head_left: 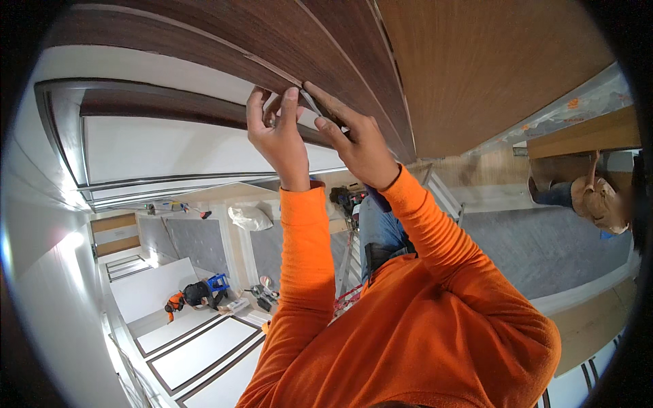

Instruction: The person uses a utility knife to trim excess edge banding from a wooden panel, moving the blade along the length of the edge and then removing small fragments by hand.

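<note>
Overhead runs a dark brown wood-grain panel (204,42) with thin pale lines along it. My left hand (280,139) reaches up to its lower edge, fingers bent and thumb pressed against that edge. Beside it, my right hand (359,139) pinches a thin pale grey strip (310,102) between thumb and forefinger. The strip's upper end meets the panel edge close to my left thumb. Whether it is a tool or a loose piece of trim I cannot tell. Both forearms are in orange sleeves.
A wide lighter brown board (490,68) adjoins the dark panel at right. Below me stands a ladder (348,268). A white sack (250,217) lies on the floor. One person (598,197) is at far right; another (197,294) crouches at lower left near a blue stool (218,281).
</note>
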A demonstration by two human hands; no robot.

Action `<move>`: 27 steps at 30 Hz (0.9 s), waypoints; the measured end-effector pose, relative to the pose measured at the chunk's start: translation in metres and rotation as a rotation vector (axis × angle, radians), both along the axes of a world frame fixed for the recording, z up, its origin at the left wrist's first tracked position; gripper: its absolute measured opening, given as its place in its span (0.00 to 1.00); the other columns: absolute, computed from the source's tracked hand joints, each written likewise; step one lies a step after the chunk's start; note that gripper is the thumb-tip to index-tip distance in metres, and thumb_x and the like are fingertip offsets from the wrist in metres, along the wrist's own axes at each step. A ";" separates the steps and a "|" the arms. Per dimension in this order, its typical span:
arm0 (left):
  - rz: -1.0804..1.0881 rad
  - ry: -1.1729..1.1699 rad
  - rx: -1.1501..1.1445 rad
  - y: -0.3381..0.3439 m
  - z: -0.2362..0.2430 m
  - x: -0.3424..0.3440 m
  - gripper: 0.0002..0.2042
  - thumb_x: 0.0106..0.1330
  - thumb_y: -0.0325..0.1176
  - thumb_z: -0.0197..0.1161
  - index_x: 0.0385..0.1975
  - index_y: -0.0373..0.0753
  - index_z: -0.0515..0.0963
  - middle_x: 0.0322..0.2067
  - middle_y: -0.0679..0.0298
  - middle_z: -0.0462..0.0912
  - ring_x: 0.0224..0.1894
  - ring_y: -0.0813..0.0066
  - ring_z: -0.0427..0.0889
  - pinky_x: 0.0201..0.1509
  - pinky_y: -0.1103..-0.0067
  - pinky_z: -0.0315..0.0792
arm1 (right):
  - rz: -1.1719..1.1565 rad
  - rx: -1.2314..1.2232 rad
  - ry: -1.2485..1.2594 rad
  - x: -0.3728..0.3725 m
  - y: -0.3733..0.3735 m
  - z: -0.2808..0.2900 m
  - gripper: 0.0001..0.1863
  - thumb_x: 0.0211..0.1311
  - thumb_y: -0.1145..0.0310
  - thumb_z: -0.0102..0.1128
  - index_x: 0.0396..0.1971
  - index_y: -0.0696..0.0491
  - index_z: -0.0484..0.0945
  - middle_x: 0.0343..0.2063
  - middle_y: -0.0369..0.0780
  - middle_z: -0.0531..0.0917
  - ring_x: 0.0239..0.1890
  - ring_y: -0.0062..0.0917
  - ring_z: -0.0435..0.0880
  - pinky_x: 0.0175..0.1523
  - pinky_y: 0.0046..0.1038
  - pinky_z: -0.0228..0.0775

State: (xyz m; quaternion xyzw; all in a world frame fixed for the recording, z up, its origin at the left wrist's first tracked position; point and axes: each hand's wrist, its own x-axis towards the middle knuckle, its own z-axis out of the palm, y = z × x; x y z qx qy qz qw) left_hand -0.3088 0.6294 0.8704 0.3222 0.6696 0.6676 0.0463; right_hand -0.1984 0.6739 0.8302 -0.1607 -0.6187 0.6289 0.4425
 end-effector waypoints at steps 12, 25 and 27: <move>0.030 0.035 -0.001 0.001 -0.010 0.000 0.21 0.67 0.27 0.69 0.58 0.30 0.73 0.51 0.58 0.80 0.44 0.73 0.83 0.39 0.80 0.83 | -0.046 -0.121 0.030 -0.007 -0.015 0.006 0.26 0.72 0.71 0.59 0.68 0.54 0.71 0.55 0.54 0.82 0.57 0.44 0.84 0.57 0.34 0.77; 0.005 -0.010 0.016 -0.001 -0.009 -0.004 0.23 0.69 0.27 0.67 0.62 0.29 0.72 0.51 0.52 0.80 0.49 0.69 0.85 0.43 0.76 0.86 | -0.010 -0.060 0.023 -0.006 -0.009 0.002 0.26 0.74 0.71 0.55 0.71 0.51 0.69 0.40 0.40 0.88 0.24 0.14 0.72 0.30 0.21 0.68; -0.013 -0.017 0.018 0.000 -0.011 -0.002 0.23 0.69 0.27 0.67 0.63 0.30 0.71 0.52 0.53 0.79 0.49 0.69 0.83 0.42 0.77 0.86 | 0.012 -0.082 0.021 -0.003 -0.005 0.000 0.25 0.75 0.70 0.55 0.69 0.53 0.70 0.44 0.46 0.88 0.37 0.27 0.83 0.41 0.27 0.76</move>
